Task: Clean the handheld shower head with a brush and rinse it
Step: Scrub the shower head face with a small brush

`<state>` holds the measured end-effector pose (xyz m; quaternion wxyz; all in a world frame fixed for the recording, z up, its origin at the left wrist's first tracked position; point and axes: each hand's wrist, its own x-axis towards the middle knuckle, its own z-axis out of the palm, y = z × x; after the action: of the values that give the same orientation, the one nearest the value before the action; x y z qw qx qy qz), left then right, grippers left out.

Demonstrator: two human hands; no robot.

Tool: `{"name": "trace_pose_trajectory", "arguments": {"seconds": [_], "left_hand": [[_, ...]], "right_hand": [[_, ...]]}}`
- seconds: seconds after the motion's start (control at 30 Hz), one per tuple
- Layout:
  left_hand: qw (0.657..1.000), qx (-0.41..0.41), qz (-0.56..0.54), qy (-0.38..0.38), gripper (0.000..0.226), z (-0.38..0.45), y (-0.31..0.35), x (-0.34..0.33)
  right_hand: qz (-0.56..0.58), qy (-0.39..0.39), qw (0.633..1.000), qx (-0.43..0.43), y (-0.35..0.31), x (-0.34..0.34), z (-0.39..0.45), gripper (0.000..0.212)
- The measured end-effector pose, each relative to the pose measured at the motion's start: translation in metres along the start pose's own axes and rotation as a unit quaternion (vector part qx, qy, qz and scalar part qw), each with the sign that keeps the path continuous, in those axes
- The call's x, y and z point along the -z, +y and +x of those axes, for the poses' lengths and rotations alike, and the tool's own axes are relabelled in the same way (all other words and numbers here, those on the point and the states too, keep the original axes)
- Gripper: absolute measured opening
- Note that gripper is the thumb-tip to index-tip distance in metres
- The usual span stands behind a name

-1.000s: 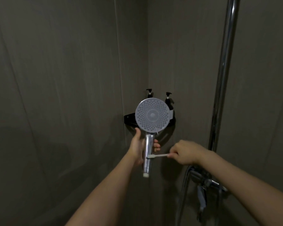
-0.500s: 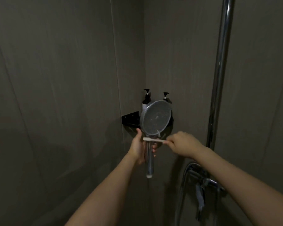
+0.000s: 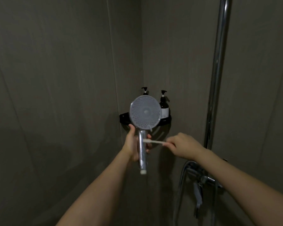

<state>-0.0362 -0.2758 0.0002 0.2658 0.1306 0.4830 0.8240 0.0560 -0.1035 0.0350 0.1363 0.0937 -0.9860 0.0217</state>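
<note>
Brushing the shower head's handle in a tiled corner

The left hand [image 3: 131,145] wraps its fingers round the chrome handle of the shower head [image 3: 145,113], held upright before the corner shelf [image 3: 166,121]; the right hand [image 3: 182,146] pinches the brush [image 3: 153,141], bristles touching the handle.

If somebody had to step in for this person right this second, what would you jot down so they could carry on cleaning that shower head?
Left hand: grips the chrome handle of the shower head, held upright with the nozzle face toward the camera.
Right hand: pinches the brush, which lies level with its head against the upper handle, just below the round face.
Nearby: a corner shelf with pump bottles behind the shower head; the tap low on the right by the chrome riser pipe.
Done: brushing is under way; how much is scrubbed cannot be told.
Left: finish scrubbing, then rinse; no water is seen running.
</note>
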Motion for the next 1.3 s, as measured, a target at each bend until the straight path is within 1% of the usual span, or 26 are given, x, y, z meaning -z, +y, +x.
{"name": "trace_pose_trajectory", "arguments": {"seconds": [0.07,0.13,0.2,0.27,0.33,0.4,0.47,0.53,0.57,0.6,0.63,0.7,0.73,0.77,0.9,0.97,1.0,1.03,1.1,1.13,1.2,1.3], "left_hand": [[1.000,0.000,-0.007,0.004,0.084,-0.001,0.000,-0.002],[1.000,0.007,-0.005,0.005,0.084,-0.002,0.000,-0.007],[1.000,0.001,-0.016,0.005,0.082,-0.001,0.001,-0.011],[0.999,-0.010,-0.041,0.006,0.080,-0.001,0.004,-0.013],[0.999,-0.003,-0.031,0.016,0.081,-0.002,0.005,-0.010],[0.999,0.001,-0.018,0.036,0.081,-0.003,0.004,-0.005],[0.999,0.005,-0.020,0.044,0.078,-0.005,0.005,-0.003],[0.999,-0.005,-0.028,0.043,0.071,-0.007,0.006,-0.007],[0.998,-0.012,-0.034,0.044,0.066,-0.006,0.006,-0.010],[0.998,-0.019,-0.039,0.048,0.061,-0.004,0.006,-0.014],[0.997,-0.027,-0.039,0.053,0.057,-0.003,0.008,-0.017],[0.997,-0.044,-0.038,0.057,0.054,-0.001,0.012,-0.020],[0.996,-0.051,-0.037,0.057,0.054,-0.001,0.015,-0.021],[0.996,-0.057,-0.035,0.058,0.054,-0.002,0.019,-0.021],[0.995,-0.075,-0.032,0.060,0.054,-0.006,0.030,-0.024],[0.995,-0.072,-0.026,0.056,0.054,-0.006,0.032,-0.024],[0.996,-0.068,-0.027,0.054,0.055,-0.007,0.032,-0.024],[0.996,-0.064,-0.029,0.054,0.056,-0.008,0.031,-0.023],[0.996,-0.058,-0.032,0.051,0.056,-0.008,0.029,-0.022],[0.997,-0.055,-0.032,0.051,0.056,-0.009,0.027,-0.021],[0.997,-0.048,-0.038,0.056,0.056,-0.009,0.024,-0.020],[0.995,-0.046,-0.054,0.064,0.057,-0.008,0.022,-0.020]], "right_hand": [[0.048,0.048,0.997,-0.021,-0.005,0.002,0.004,0.037],[0.040,0.058,0.997,-0.036,-0.009,0.003,0.009,0.038],[0.014,0.022,0.999,-0.019,-0.014,0.000,0.012,0.037],[-0.005,-0.054,0.998,0.021,-0.016,-0.004,0.007,0.037],[-0.037,-0.112,0.991,0.056,-0.011,-0.008,-0.002,0.038],[-0.081,-0.130,0.985,0.082,-0.005,-0.008,-0.008,0.039],[-0.078,-0.096,0.988,0.088,-0.004,-0.006,-0.009,0.039],[-0.039,-0.020,0.997,0.069,-0.007,-0.002,-0.004,0.039],[-0.044,0.008,0.997,0.062,-0.010,-0.001,-0.002,0.039],[-0.061,0.011,0.996,0.066,-0.013,0.000,-0.003,0.038],[-0.086,-0.008,0.993,0.083,-0.014,-0.003,-0.004,0.038],[-0.135,-0.070,0.980,0.131,-0.019,-0.011,-0.010,0.038],[-0.145,-0.083,0.975,0.144,-0.019,-0.013,-0.013,0.039],[-0.131,-0.071,0.979,0.141,-0.016,-0.013,-0.014,0.039],[-0.062,0.034,0.989,0.131,-0.006,-0.009,-0.013,0.040],[-0.014,0.097,0.988,0.116,-0.001,-0.007,-0.012,0.046],[-0.018,0.117,0.987,0.106,0.001,-0.006,-0.011,0.048],[-0.038,0.108,0.988,0.102,0.001,-0.005,-0.010,0.047],[-0.076,0.039,0.989,0.117,0.002,-0.005,-0.012,0.041],[-0.077,0.015,0.988,0.129,0.003,-0.006,-0.014,0.038],[-0.072,0.017,0.986,0.148,0.004,-0.005,-0.019,0.037],[-0.109,0.040,0.979,0.165,-0.002,-0.008,-0.017,0.039]]}}
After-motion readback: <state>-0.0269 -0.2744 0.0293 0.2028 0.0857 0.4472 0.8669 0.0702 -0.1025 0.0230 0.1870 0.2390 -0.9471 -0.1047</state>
